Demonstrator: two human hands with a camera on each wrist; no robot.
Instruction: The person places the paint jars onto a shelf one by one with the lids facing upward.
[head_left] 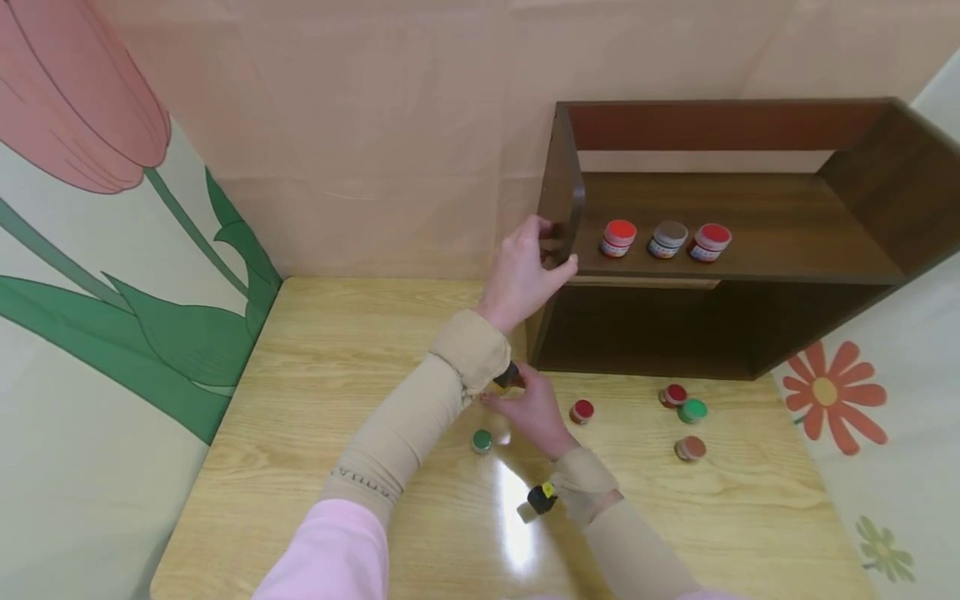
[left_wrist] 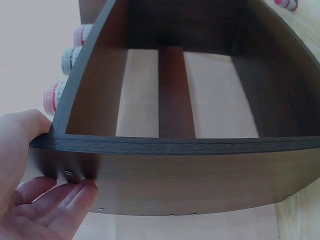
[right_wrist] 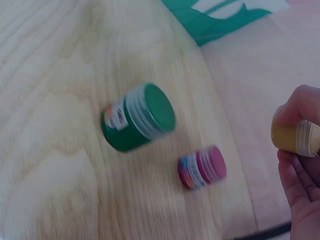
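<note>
My left hand grips the left side panel of a dark brown two-tier shelf. In the left wrist view its thumb lies at the front edge and the fingers touch the panel's outer face. My right hand is low over the table, beside the left cuff. In the right wrist view it pinches a mustard-yellow paint jar between thumb and fingers; the head view mostly hides that jar. A green jar and a magenta jar appear on the table in the right wrist view.
An orange-red jar, a greyish-brown jar and a red jar stand on the upper tier. Below the shelf, a red jar, dark red jar, green jar and brown jar are on the wooden table.
</note>
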